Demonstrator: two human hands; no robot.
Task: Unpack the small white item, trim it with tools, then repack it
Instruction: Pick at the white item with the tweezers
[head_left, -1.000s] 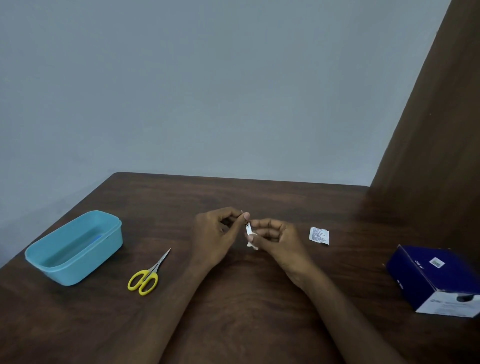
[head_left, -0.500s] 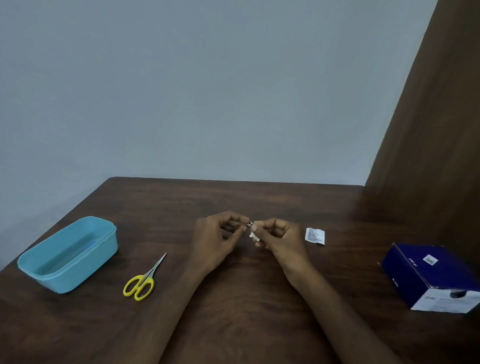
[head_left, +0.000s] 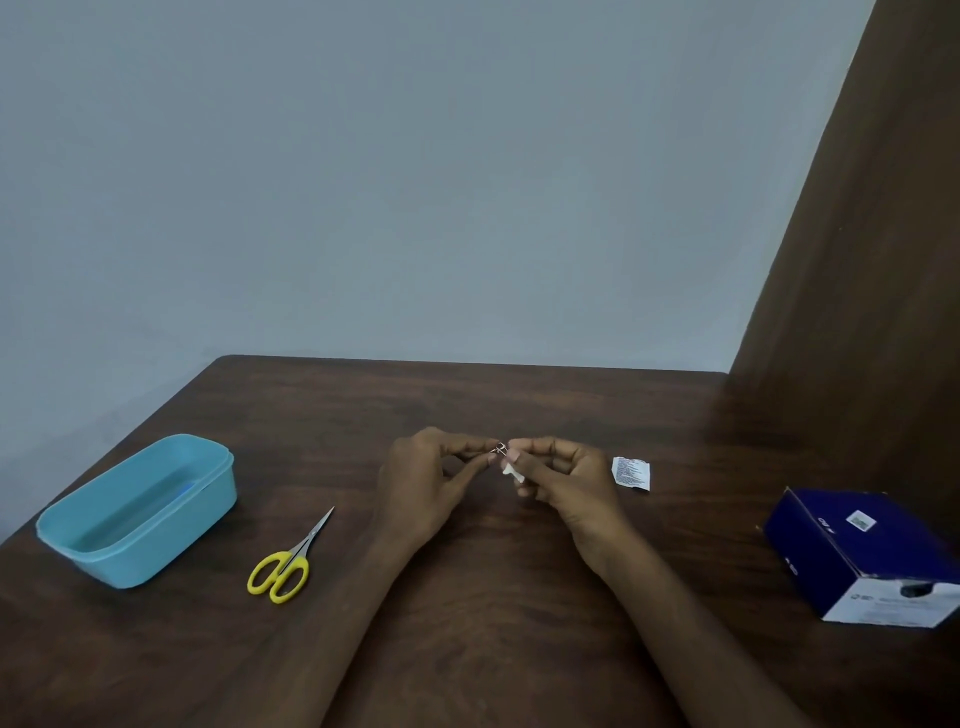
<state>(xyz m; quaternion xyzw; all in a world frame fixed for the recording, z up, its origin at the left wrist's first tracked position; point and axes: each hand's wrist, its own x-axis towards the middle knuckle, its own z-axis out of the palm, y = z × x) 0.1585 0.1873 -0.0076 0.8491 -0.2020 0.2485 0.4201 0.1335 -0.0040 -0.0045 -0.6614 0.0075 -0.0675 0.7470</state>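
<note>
My two hands meet above the middle of the dark wooden table (head_left: 498, 597). My left hand (head_left: 426, 483) pinches a thin metal tool (head_left: 500, 448) between thumb and forefinger, its tip at the other hand's fingertips. My right hand (head_left: 561, 480) holds the small white item (head_left: 511, 472), which shows just below its thumb. A white printed wrapper (head_left: 631, 473) lies flat on the table to the right of that hand. Yellow-handled scissors (head_left: 288, 564) lie to the left, blades pointing up and right.
A light blue plastic tub (head_left: 78, 535) stands near the table's left edge. A dark blue cardboard box (head_left: 862, 556) sits at the right edge. A brown wooden panel (head_left: 857, 260) rises along the right; a grey wall is behind.
The white item has dropped lower in my right hand's fingers and the metal tool's tip now meets them. Both hands stay together at the table's middle.
</note>
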